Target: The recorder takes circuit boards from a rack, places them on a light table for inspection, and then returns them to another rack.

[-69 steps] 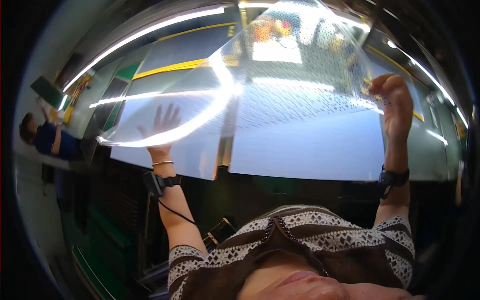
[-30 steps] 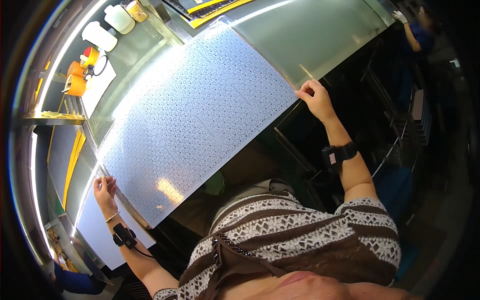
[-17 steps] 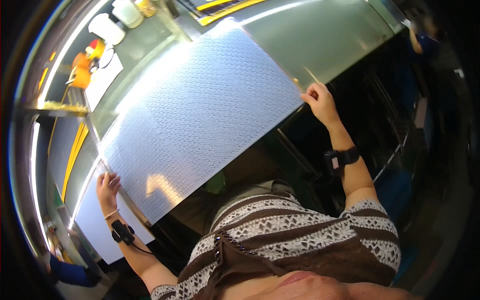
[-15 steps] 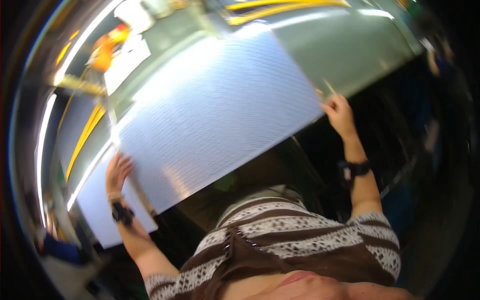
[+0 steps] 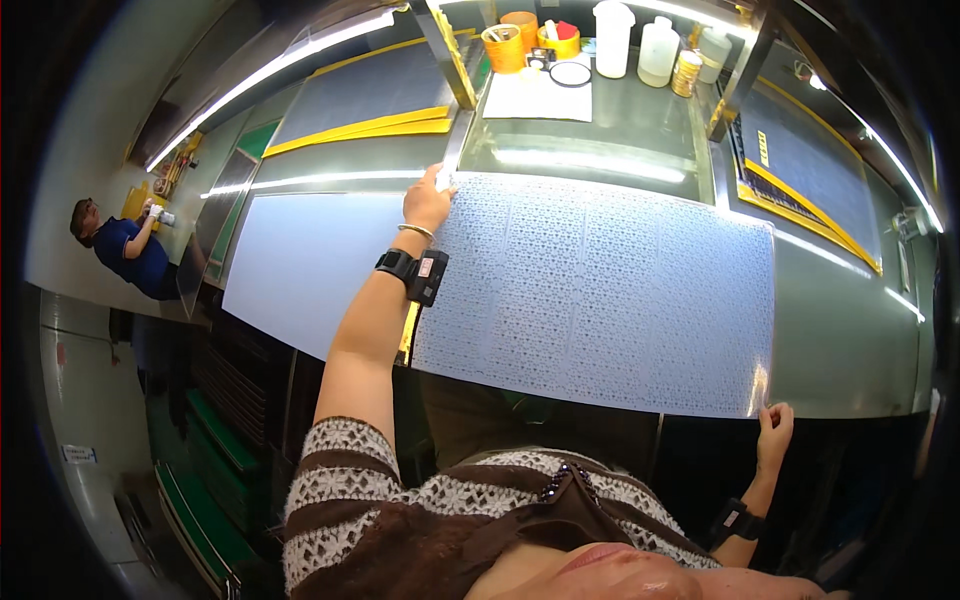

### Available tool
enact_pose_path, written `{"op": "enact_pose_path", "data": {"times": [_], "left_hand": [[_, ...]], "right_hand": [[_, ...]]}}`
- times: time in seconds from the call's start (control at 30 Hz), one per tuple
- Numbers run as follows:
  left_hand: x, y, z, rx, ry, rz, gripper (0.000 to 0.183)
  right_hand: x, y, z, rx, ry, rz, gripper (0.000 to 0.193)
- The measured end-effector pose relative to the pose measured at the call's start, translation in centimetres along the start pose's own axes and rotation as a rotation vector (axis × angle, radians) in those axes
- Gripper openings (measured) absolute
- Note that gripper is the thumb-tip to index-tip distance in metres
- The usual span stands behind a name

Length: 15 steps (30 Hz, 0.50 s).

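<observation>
A wide, pale bluish sheet [image 5: 595, 300] with a fine repeating pattern lies on the worktable, its near edge along the table's front. My left hand [image 5: 428, 205] reaches to the sheet's far left corner, fingers closed on the edge there, with a small white bit at the fingertips. At the near right corner my right hand [image 5: 774, 432] pinches the sheet between thumb and fingers. Left of it lies a plain pale sheet [image 5: 310, 255], partly behind my left forearm. A narrow yellowish strip [image 5: 408, 335] shows between the two sheets.
At the back stand white bottles [image 5: 612, 40], orange tape rolls [image 5: 503, 48] and a white paper [image 5: 537, 100]. Dark panels with yellow strips lie far left [image 5: 360, 95] and right [image 5: 810, 150]. Metal posts [image 5: 445, 55] rise from the table. Another person [image 5: 140, 245] stands at the left.
My view has swung, so the bench's back and left now show. My left hand has gone from the sheet's left edge to its far corner; my right hand stays at the near right corner.
</observation>
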<state>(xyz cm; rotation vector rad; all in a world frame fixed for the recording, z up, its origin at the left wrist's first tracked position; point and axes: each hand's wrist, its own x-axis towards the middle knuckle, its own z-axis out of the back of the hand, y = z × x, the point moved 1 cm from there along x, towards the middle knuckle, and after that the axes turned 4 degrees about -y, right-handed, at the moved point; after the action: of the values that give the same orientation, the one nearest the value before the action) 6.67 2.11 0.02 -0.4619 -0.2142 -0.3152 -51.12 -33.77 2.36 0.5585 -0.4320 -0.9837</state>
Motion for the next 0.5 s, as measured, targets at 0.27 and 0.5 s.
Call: {"op": "enact_pose_path", "data": {"times": [0.27,0.5], "left_hand": [[0.1,-1.1,-0.6,0.199,0.148,-0.103,0.029],[-1.0,-0.7,1.4,0.356,0.052,-0.266,0.029]], "right_hand": [[0.9,0.7,0.3,-0.028,-0.007,0.025,0.021],[3.9,6.0,0.5,-0.469,0.026,0.319,0.057]]}}
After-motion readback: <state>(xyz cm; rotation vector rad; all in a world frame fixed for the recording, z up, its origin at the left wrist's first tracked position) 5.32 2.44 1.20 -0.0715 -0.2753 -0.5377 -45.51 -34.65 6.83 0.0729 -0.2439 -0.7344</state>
